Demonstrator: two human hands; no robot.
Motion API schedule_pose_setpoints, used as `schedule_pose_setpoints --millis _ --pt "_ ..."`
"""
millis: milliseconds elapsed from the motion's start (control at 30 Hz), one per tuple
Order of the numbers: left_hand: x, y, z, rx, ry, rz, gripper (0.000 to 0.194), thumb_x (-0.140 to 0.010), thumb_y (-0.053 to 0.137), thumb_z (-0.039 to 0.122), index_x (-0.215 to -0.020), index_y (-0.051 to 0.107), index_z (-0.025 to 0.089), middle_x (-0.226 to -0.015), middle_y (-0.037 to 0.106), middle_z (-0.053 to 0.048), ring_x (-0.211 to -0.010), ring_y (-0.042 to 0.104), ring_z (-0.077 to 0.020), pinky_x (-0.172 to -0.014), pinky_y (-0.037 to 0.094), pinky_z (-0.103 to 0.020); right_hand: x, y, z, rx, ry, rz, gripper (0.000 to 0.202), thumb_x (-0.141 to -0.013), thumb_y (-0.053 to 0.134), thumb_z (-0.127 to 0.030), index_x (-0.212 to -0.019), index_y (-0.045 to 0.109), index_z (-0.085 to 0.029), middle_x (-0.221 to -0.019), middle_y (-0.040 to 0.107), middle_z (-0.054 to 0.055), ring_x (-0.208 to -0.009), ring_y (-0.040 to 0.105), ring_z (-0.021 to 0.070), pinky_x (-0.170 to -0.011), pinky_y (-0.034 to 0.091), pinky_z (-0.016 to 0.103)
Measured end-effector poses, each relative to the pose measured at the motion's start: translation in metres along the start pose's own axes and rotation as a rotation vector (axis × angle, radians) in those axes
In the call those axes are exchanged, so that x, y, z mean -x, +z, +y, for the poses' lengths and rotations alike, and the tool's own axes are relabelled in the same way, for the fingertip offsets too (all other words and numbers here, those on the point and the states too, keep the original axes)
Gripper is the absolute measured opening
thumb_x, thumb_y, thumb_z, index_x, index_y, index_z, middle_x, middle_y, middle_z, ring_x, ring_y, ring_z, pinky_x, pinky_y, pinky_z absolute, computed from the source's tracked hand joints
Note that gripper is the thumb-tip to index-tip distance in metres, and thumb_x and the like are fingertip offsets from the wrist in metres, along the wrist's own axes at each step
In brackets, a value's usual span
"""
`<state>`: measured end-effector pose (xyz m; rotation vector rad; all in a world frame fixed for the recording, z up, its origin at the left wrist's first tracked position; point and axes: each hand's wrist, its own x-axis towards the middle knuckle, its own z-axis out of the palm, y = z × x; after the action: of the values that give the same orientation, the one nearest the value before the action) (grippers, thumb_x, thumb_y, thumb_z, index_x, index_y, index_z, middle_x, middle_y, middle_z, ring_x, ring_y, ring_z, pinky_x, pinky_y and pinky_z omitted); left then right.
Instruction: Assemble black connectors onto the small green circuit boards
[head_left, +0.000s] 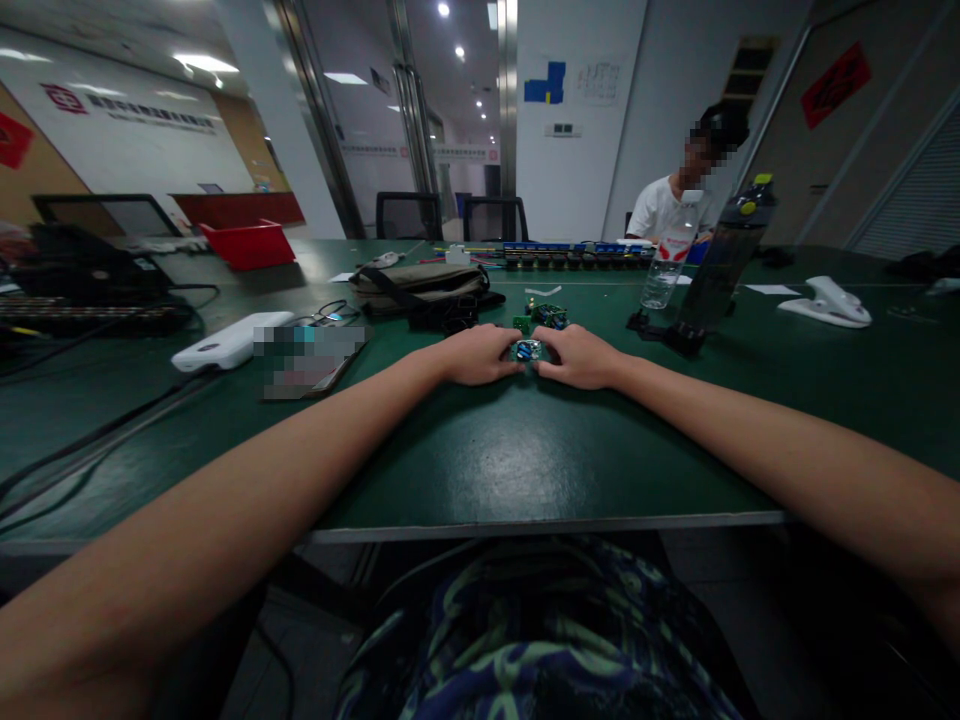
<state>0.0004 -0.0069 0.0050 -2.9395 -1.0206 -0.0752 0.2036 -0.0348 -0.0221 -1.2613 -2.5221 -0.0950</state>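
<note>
A small circuit board (527, 350) with blue and silver parts is held between my two hands over the green table (510, 460). My left hand (484, 355) grips its left side with thumb and fingers. On its right side, the fingers and thumb of my right hand (576, 357) close around the edge. Just behind my hands lie more green circuit boards (549, 315), partly hidden by my fingers.
Behind my left hand sits a grey pouch (420, 288). A phone (315, 362) and white device (229, 340) lie left. To the right stand a dark bottle (724, 265), a clear bottle (666, 265) and a white scanner (829, 303). A person (667, 205) sits across the table.
</note>
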Motion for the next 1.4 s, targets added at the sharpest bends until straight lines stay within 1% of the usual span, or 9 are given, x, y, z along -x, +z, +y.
schedule_pose_setpoints --millis 300,533,800,1100,1267,1400 --pt "-0.0004 0.0027 -0.0015 0.042 0.019 0.033 0.021 -0.088 0.056 0.039 -0.088 0.058 0.018 -0.075 0.068 -0.003 -0.071 0.063 -0.0178 -0.065 0.041 -0.027 -0.0001 0.0004 -0.0014 0.006 0.006 -0.002 0.028 -0.088 0.056 -0.036 -0.108 0.061 -0.017 -0.074 0.067 0.003 -0.062 0.054 0.0169 -0.062 0.031 0.026" --pt "-0.0003 0.0016 0.0002 0.058 0.004 0.024 0.020 -0.087 0.057 0.038 -0.085 0.055 0.019 -0.076 0.067 -0.004 -0.070 0.063 -0.0177 -0.064 0.040 -0.027 -0.0002 0.0002 -0.0010 -0.003 0.000 -0.006 0.027 -0.088 0.056 -0.036 -0.106 0.060 -0.017 -0.074 0.066 0.003 -0.062 0.054 0.0170 -0.062 0.031 0.026" --pt "0.0002 0.0029 -0.0005 0.057 0.024 0.042 0.018 -0.088 0.057 0.037 -0.088 0.056 0.019 -0.075 0.067 -0.002 -0.069 0.062 -0.0168 -0.063 0.040 -0.026 0.0001 0.0004 -0.0009 -0.005 0.005 -0.015 0.027 -0.088 0.055 -0.035 -0.107 0.059 -0.017 -0.075 0.066 0.003 -0.062 0.054 0.0168 -0.062 0.031 0.026" --pt "0.0001 0.0036 -0.0004 0.038 0.012 0.051 0.018 -0.088 0.058 0.034 -0.096 0.059 0.018 -0.079 0.069 -0.003 -0.070 0.064 -0.0171 -0.064 0.040 -0.026 -0.0005 0.0007 0.0000 0.018 0.003 -0.014 0.026 -0.088 0.055 -0.034 -0.106 0.060 -0.016 -0.078 0.068 0.004 -0.065 0.055 0.0169 -0.063 0.031 0.026" --pt "-0.0005 0.0028 0.0004 0.008 0.007 0.030 0.019 -0.089 0.058 0.035 -0.095 0.060 0.018 -0.083 0.071 -0.005 -0.072 0.065 -0.0194 -0.065 0.041 -0.027 -0.0006 0.0008 -0.0006 0.019 0.006 -0.018 0.026 -0.088 0.055 -0.035 -0.106 0.060 -0.016 -0.078 0.068 0.004 -0.065 0.056 0.0174 -0.063 0.032 0.026" --pt "-0.0001 0.0009 0.0024 0.005 0.008 0.015 0.018 -0.089 0.058 0.034 -0.096 0.060 0.017 -0.084 0.071 -0.005 -0.072 0.065 -0.0193 -0.066 0.041 -0.027 -0.0007 0.0012 0.0000 0.015 -0.003 -0.019 0.027 -0.088 0.055 -0.034 -0.107 0.060 -0.015 -0.077 0.068 0.004 -0.064 0.055 0.0174 -0.063 0.032 0.026"
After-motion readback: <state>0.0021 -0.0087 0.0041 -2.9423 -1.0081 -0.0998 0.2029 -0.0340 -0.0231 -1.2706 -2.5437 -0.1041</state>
